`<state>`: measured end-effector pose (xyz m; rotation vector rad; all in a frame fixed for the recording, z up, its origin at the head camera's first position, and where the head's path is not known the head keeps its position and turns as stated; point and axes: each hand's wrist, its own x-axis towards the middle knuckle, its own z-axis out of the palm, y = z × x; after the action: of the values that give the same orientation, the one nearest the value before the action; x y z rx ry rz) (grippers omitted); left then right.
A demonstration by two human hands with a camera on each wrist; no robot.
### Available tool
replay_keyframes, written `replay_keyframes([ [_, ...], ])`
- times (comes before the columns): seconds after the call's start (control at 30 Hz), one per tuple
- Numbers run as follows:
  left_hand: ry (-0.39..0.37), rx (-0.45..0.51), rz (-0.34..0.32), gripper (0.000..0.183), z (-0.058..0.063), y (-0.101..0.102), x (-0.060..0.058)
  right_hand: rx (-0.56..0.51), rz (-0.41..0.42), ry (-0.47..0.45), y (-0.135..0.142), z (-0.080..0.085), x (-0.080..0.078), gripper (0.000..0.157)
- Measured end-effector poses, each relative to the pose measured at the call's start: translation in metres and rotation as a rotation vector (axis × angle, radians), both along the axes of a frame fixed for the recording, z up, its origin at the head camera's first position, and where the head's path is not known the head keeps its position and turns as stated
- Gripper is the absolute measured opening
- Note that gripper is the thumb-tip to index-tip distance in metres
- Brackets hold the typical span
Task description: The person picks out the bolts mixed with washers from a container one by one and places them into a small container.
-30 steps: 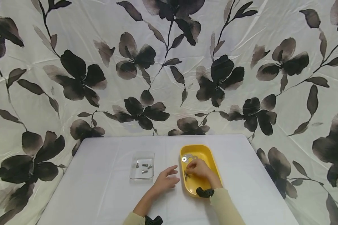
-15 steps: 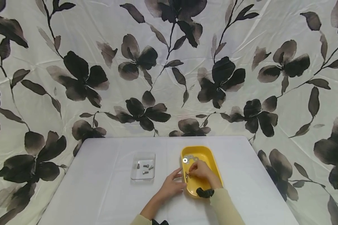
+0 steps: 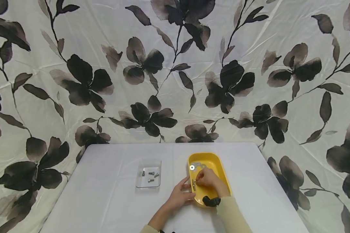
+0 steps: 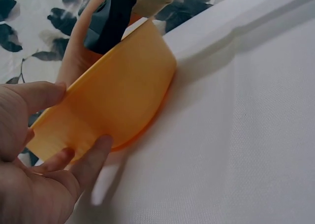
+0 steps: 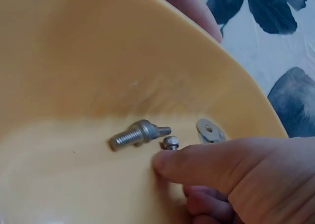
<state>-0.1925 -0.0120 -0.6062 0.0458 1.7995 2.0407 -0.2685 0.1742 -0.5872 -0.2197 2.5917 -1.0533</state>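
Note:
My right hand (image 3: 208,178) is inside the yellow tray (image 3: 211,157), its thumb and a finger pinching a small socket-head screw (image 5: 171,142). Beside it on the tray floor lies a larger bolt (image 5: 129,137), with another thin threaded shank (image 5: 164,131) at its head. Several flat washers (image 3: 192,167) lie at the tray's far left end. My left hand (image 3: 178,197) rests against the tray's left side. In the left wrist view, one digit touches the rim and other fingers (image 4: 96,157) press the outer wall.
A clear plastic box (image 3: 138,184) stands to the left of the tray with several screws (image 3: 151,180) in it. White cloth covers the table (image 3: 110,194). Behind it hangs a flower-print cloth (image 3: 151,81).
My left hand has moved right from beside the tray to touch its side. The right hand stays in the tray, over nearly the same spot.

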Motion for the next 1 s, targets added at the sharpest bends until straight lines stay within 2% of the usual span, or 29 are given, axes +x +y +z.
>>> replay_keyframes([
  [0.27, 0.006, 0.074, 0.021, 0.085, 0.004, 0.003, 0.005, 0.026, -0.017, 0.013, 0.0, 0.004, 0.001, 0.011],
  [0.5, -0.018, 0.063, 0.041, 0.085, -0.001, 0.002, 0.013, 0.007, 0.055, 0.039, 0.003, -0.006, 0.006, 0.011],
  [0.63, -0.013, 0.075, 0.036, 0.086, -0.002, 0.003, 0.013, 0.003, 0.06, 0.035, 0.007, -0.01, 0.005, 0.011],
  [0.8, 0.026, 0.034, 0.041, 0.082, 0.003, 0.004, 0.009, -0.06, 0.076, 0.09, 0.01, -0.004, 0.0, 0.007],
  [0.9, 0.039, -0.013, 0.045, 0.081, 0.007, 0.002, 0.007, -0.062, 0.093, 0.095, 0.011, 0.0, -0.002, 0.006],
  [1.0, 0.097, -0.082, 0.035, 0.079, 0.013, -0.002, 0.003, -0.057, 0.096, 0.13, 0.012, 0.005, -0.006, 0.006],
])
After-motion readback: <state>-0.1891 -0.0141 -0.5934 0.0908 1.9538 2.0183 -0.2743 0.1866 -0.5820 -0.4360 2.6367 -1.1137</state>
